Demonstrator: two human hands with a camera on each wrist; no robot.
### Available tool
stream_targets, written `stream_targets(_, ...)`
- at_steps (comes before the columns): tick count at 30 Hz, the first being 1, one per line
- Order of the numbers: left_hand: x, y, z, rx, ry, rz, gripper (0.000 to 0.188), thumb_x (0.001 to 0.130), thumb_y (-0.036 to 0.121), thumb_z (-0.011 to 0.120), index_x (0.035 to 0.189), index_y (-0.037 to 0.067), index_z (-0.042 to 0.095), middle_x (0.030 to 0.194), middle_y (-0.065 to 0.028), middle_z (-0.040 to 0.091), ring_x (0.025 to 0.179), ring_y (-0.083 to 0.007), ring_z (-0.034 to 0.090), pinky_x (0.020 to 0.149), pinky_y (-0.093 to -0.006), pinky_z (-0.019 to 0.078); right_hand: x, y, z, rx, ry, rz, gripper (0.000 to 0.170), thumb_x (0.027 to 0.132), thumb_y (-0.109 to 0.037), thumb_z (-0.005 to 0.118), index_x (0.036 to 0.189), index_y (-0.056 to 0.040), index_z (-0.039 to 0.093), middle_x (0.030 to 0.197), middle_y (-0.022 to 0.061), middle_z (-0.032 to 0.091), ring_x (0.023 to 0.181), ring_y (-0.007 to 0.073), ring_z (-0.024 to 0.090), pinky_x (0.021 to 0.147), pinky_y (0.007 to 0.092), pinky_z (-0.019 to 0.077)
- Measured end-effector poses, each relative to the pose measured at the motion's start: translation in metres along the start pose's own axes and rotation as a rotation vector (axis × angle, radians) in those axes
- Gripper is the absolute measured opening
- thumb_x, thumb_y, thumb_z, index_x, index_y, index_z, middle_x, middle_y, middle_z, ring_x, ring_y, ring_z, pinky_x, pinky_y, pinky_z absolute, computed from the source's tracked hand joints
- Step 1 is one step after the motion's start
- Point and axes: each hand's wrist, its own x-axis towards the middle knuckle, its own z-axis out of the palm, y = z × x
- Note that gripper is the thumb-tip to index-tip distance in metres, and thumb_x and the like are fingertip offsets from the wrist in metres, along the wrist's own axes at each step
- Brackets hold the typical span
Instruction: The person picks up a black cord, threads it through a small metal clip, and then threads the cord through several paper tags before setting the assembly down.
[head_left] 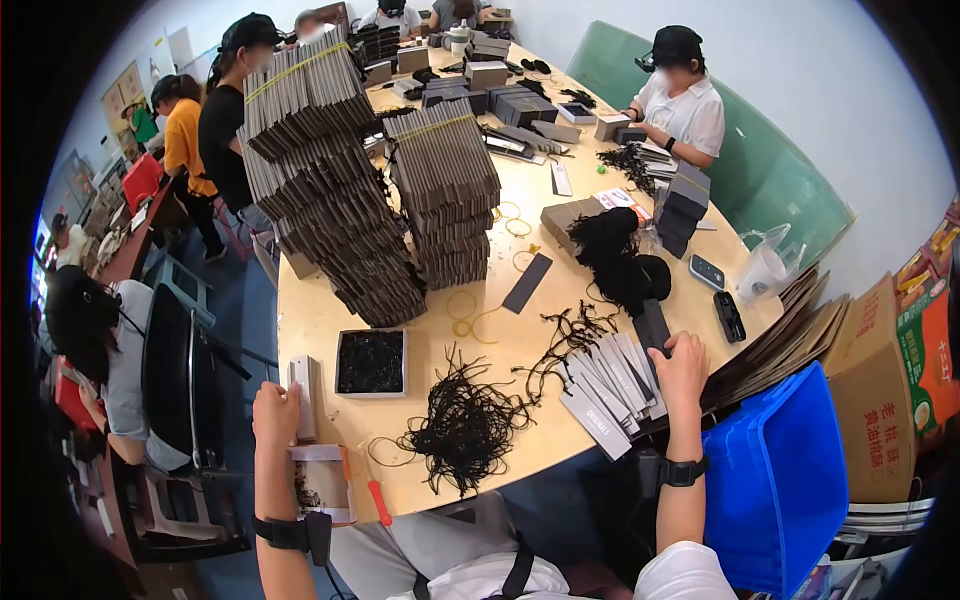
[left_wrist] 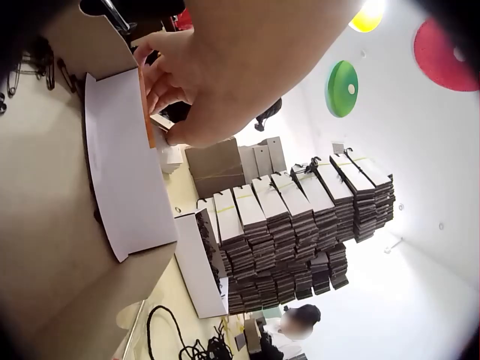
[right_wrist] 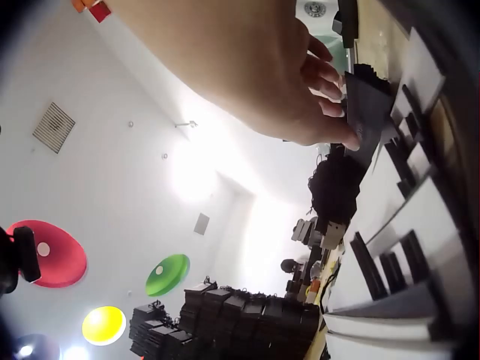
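Nearest us, our left hand (head_left: 275, 412) is resting at a narrow pale box (head_left: 304, 400), and we cannot tell whether it is gripping it. On the worktop's (head_left: 505, 350) right side, our right hand (head_left: 684, 368) is pinching a dark card (head_left: 650, 325) beside a fan of printed tags (head_left: 605, 395). We are judging the card light, stiff and perhaps slick, its corners easily bent, so we are favouring a hold on its long edges, clear of the snag-prone black cords (head_left: 545, 365). Farther off, banded stacks (head_left: 440, 150) are standing, probably heavy and needing support underneath.
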Motion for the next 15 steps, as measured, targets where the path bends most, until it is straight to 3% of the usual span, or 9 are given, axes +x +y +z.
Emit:
stream_targets(5, 0.005, -0.011, 0.007, -0.071, 0.001, -0.003, 0.032, 0.088, 0.029, 0.059, 0.087, -0.002, 0.056, 0.086, -0.0202, 0.061, 0.085, -0.0384, 0.06, 0.075, -0.0462, 0.0464, 0.002, 0.004, 0.004, 0.152, 0.003, 0.044, 0.022, 0.076, -0.021, 0.073, 0.08, -0.0044, 0.06, 0.081, 0.0094, 0.062, 0.086, 0.0289, 0.057, 0.081, 0.0413, 0.0397)
stream_targets(8, -0.003, -0.002, 0.001, -0.009, 0.098, 0.039, 0.023, 0.088, 0.023, 0.057, 0.084, 0.0, 0.054, 0.084, -0.0166, 0.06, 0.082, -0.0372, 0.059, 0.071, -0.0459, 0.0457, 0.014, 0.01, 0.001, 0.353, 0.036, 0.147, 0.021, 0.077, -0.021, 0.072, 0.077, -0.0026, 0.062, 0.076, 0.0105, 0.064, 0.079, 0.0288, 0.06, 0.079, 0.0401, 0.0419)
stream_targets(10, -0.008, 0.007, -0.007, 0.103, 0.303, 0.177, 0.015, 0.086, 0.016, 0.055, 0.079, 0.003, 0.052, 0.08, -0.0125, 0.057, 0.08, -0.0341, 0.056, 0.067, -0.0461, 0.0432, 0.027, 0.027, 0.009, 0.509, 0.043, 0.238, 0.023, 0.078, -0.023, 0.071, 0.08, -0.0011, 0.064, 0.077, 0.0119, 0.065, 0.076, 0.0292, 0.062, 0.074, 0.0396, 0.0448)
stream_targets(15, -0.018, 0.038, -0.01, 0.39, 0.409, 0.242, 0.007, 0.081, 0.014, 0.057, 0.08, 0.007, 0.054, 0.082, -0.0071, 0.054, 0.085, -0.0265, 0.054, 0.067, -0.044, 0.0392, 0.033, 0.037, 0.021, 0.341, -0.031, 0.248, 0.028, 0.078, -0.028, 0.071, 0.085, -0.001, 0.066, 0.081, 0.0132, 0.065, 0.079, 0.0295, 0.063, 0.072, 0.041, 0.0464)
